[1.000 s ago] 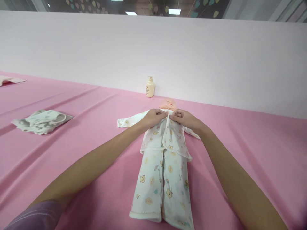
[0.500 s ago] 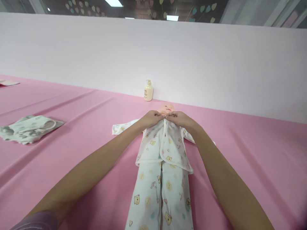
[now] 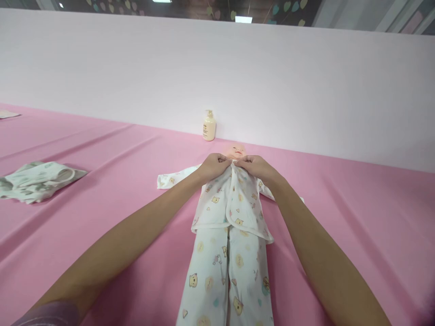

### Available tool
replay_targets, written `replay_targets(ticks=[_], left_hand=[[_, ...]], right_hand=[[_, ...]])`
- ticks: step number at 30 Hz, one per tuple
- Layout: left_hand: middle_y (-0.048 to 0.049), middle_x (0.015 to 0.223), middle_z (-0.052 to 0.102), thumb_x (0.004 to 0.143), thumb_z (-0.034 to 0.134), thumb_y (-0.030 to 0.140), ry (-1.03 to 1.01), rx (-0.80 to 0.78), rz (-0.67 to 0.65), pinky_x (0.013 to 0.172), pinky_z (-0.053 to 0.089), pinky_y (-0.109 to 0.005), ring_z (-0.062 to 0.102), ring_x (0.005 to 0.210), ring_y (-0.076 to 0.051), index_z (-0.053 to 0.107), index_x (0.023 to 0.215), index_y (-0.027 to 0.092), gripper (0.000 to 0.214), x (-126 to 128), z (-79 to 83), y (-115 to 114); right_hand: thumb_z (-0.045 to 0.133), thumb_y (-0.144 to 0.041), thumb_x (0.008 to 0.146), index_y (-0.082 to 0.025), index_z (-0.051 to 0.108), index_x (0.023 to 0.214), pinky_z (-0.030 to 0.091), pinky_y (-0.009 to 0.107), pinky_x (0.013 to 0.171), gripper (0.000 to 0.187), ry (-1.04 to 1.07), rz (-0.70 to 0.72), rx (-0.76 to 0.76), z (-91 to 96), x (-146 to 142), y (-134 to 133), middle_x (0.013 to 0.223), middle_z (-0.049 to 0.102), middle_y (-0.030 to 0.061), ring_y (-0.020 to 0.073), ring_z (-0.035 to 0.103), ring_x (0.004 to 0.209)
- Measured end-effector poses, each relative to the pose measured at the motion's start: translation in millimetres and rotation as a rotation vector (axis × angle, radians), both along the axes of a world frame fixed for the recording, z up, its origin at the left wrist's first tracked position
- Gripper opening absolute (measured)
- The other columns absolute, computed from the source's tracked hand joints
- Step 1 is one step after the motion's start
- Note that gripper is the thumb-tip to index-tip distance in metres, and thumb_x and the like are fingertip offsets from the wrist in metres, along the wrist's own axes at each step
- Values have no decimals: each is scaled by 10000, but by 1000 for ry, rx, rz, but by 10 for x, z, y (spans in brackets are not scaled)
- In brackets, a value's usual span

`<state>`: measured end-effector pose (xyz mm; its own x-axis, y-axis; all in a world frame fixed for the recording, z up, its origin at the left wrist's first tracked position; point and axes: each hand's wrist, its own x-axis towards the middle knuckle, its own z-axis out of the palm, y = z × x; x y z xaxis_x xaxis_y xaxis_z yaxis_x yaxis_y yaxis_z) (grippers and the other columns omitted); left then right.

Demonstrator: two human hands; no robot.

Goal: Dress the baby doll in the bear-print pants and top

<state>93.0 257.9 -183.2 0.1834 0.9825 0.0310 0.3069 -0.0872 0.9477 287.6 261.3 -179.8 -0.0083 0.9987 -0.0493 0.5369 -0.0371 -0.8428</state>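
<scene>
A baby doll [image 3: 237, 151] lies on its back, head away from me, dressed in a white baby jacket [image 3: 215, 206] with a bear print and matching trousers [image 3: 209, 276]. At the jacket's neckline my left hand [image 3: 215, 166] pinches the collar edge from the left. Opposite it, my right hand [image 3: 256, 166] pinches the collar from the right, and the fingertips of both hands nearly meet under the doll's chin. Below them the front edges overlap down to the rounded hem. The sleeves stretch out to both sides, partly behind my forearms. What exactly lies between the fingertips is hidden.
A cream pump bottle [image 3: 209, 126] stands behind the doll's head, against a white wall [image 3: 306, 90]. Folded white and green clothing [image 3: 41, 181] lies at the left on the pink sheet [image 3: 129, 154]. A pale flat item [image 3: 8, 114] sits at the far left edge.
The view has tilted down slightly, so everything sits a little higher or shifted left. Both hands stay at the collar, with fingers moving only slightly.
</scene>
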Motion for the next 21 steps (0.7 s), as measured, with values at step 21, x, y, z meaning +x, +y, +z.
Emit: replay_targets(ticks=[21], left_hand=[[-71,1037,780,979,698,342,117,97,-3,763,515,-273,708,944,-207,716,990,156,187,-32,-42,24]], right_hand=[[940,-476,723,-235,824,1038,485,283,785,413,149,95,-24,-105,188,40,1074,796,52,207,686,973]])
